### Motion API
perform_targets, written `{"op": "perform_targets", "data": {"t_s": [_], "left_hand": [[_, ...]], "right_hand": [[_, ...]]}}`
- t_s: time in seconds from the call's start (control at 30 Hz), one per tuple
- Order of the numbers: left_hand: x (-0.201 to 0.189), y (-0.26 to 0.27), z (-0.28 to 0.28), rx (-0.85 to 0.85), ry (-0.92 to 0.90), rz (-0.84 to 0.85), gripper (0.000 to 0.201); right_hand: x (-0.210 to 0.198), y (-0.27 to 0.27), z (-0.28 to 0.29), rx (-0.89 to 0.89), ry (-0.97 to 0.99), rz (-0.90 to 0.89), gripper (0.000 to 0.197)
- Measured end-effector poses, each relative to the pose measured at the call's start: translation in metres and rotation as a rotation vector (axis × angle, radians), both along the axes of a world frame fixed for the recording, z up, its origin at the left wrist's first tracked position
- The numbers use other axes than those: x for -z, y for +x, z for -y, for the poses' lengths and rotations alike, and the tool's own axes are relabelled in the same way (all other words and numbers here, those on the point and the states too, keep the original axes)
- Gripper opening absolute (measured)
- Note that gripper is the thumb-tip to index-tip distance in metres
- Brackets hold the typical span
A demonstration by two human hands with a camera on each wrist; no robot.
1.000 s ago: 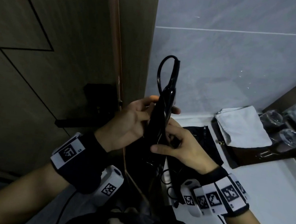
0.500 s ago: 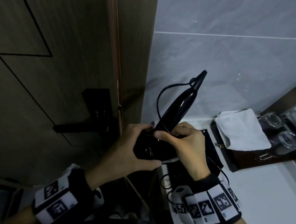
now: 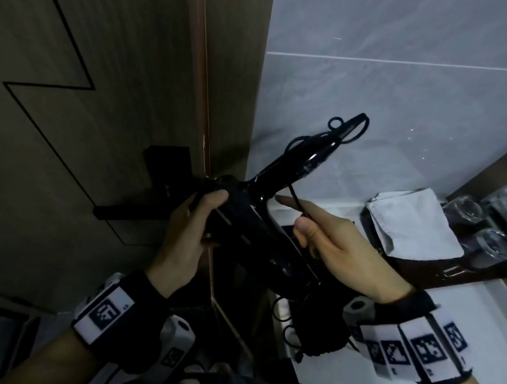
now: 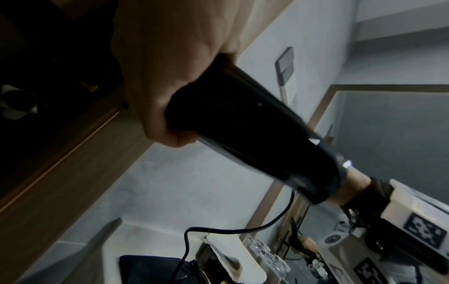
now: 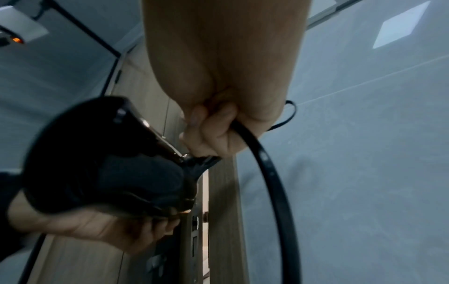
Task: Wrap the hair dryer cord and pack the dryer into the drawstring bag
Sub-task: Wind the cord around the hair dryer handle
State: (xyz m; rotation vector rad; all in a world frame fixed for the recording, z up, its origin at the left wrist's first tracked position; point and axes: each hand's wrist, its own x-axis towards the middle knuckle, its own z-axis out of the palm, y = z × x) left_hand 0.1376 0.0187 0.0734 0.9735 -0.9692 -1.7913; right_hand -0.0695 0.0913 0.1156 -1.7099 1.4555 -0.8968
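My left hand [image 3: 206, 214] grips the barrel of the black hair dryer [image 3: 251, 221], held in the air in front of the door edge. The dryer's handle slants up to the right, and loops of the black cord [image 3: 294, 194] lie at its tip. My right hand [image 3: 304, 219] pinches the cord just right of the handle. In the right wrist view the cord [image 5: 267, 173] curves down out of my curled fingers [image 5: 213, 124]. In the left wrist view a dark fabric bag [image 4: 150, 269] lies flat on the counter below, with slack cord [image 4: 243, 228] hanging over it.
A wooden door with a black lever handle [image 3: 131, 209] stands at the left. On the white counter [image 3: 454, 337] lie a folded white towel [image 3: 415, 225] and upturned glasses [image 3: 503, 229] on a dark tray beside the mirror. A grey tiled wall is behind.
The dryer has tipped so that its handle leans further right. My left hand has shifted onto the barrel. My right hand has left the dryer body and now pinches the cord.
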Motion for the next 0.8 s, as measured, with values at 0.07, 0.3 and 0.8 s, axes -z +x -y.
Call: {"op": "perform_targets", "data": {"t_s": [0.07,0.3,0.8], "left_hand": [[0.002,0.002,0.0,0.063,0.088,-0.002,0.042],[0.006,-0.003,-0.011,0.158,0.371,-0.15,0.044],[-0.009,0.013,0.004,0.633,0.644,-0.088,0.041]], "right_hand": [[-0.001,-0.005,0.0,-0.027,0.009,0.028,0.038],[0.013,0.007,0.008,0.061,0.01,-0.041,0.027],[0.001,0.038,0.019,0.243,-0.121,0.599,0.015]]}}
